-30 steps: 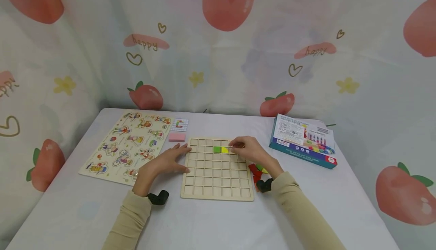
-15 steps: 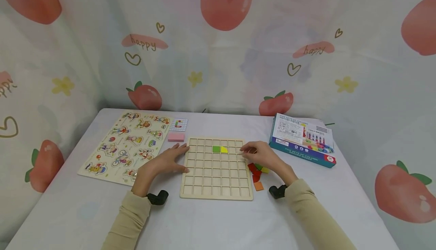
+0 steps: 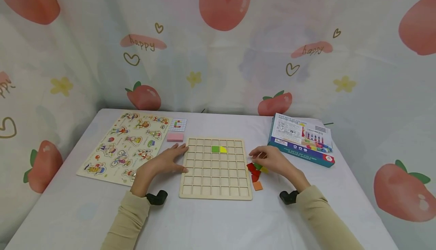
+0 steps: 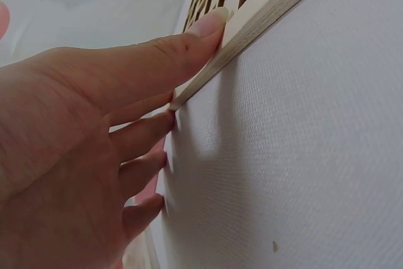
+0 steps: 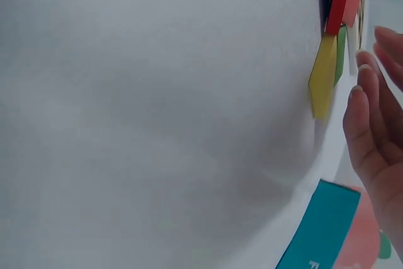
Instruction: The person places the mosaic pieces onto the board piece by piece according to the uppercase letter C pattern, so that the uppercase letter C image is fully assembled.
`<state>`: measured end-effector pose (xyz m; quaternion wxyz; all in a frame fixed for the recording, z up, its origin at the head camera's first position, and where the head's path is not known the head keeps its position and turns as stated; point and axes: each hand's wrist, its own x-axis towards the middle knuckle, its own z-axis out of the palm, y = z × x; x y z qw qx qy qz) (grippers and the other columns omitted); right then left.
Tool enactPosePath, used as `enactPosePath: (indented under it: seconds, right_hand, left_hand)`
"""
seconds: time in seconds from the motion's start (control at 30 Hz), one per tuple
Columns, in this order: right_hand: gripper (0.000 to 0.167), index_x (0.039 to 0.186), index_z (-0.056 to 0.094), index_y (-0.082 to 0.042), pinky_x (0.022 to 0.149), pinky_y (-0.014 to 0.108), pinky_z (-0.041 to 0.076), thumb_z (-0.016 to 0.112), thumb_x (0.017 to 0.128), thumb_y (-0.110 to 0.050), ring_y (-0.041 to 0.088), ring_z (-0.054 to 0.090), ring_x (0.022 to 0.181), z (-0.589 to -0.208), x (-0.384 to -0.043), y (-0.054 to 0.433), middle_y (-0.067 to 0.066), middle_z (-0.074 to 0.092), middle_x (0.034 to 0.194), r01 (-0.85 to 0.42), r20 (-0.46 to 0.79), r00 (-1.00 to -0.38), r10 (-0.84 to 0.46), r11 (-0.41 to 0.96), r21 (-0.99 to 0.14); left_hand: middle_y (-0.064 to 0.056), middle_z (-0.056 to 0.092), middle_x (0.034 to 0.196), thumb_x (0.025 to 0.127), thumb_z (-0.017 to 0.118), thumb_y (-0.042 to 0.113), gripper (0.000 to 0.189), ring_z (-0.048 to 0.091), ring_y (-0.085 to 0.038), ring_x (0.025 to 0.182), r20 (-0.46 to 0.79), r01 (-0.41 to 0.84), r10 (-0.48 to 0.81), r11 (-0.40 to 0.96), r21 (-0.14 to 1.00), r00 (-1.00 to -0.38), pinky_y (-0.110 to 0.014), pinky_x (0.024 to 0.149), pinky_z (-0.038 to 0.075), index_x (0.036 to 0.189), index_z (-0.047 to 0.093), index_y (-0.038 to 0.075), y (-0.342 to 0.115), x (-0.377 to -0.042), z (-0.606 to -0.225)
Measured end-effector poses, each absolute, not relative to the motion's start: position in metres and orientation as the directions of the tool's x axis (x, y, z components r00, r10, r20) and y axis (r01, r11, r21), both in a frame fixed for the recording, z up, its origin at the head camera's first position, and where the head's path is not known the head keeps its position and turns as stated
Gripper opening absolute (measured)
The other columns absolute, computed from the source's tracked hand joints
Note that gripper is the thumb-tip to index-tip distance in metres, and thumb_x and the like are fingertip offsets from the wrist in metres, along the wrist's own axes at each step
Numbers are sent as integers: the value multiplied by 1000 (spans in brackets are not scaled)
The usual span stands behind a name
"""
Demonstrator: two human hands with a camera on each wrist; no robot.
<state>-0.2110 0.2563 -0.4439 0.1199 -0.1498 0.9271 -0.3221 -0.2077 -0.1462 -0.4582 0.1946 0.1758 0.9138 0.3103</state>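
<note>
The head view looks forward and down from above the near edge of the counter [image 3: 211,223], far enough back to take in both forearms, the wooden grid board [image 3: 216,168] in the middle and the printed curtain behind. The left wrist view sits very low and close behind the left hand [image 4: 82,155], facing along the cloth towards the board's edge [image 4: 264,23], which it shares with the head view. The right wrist view is equally close, turned sideways over the cloth beside the right hand [image 5: 378,137], sharing with the head view the loose coloured pieces [image 5: 330,48] and a corner of the teal box [image 5: 321,225].
</note>
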Motion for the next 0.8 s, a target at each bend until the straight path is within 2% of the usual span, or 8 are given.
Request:
enactPosePath:
  seconds: [0.43,0.63,0.8]
  right_hand:
    - [20,112,74,-5,81,22,55,73,94,-11,19,63,93,-445,-200,288,7,74,105,-141,-194,-923,-332,763,-631]
    - [23,112,74,-3,77,19,54,77,92,-14,18,61,90,-443,-198,293,7,73,100,-122,-227,-912,-340,757,-642]
    - [24,111,74,-3,77,22,54,79,90,-13,20,59,90,-441,-197,292,8,72,99,-113,-246,-909,-337,767,-632]
  left_hand:
    - [-11,24,171,88,81,28,87,10,-41,159,-245,194,441,740,644,-864,-60,127,16,160,36,8,-147,-207,-458]
    - [-10,23,171,88,81,28,87,9,-41,159,-246,194,438,742,641,-864,-60,127,16,160,36,9,-148,-208,-459]
    - [-11,23,171,88,81,28,88,9,-41,159,-245,197,442,740,643,-863,-61,127,16,160,35,8,-147,-209,-460]
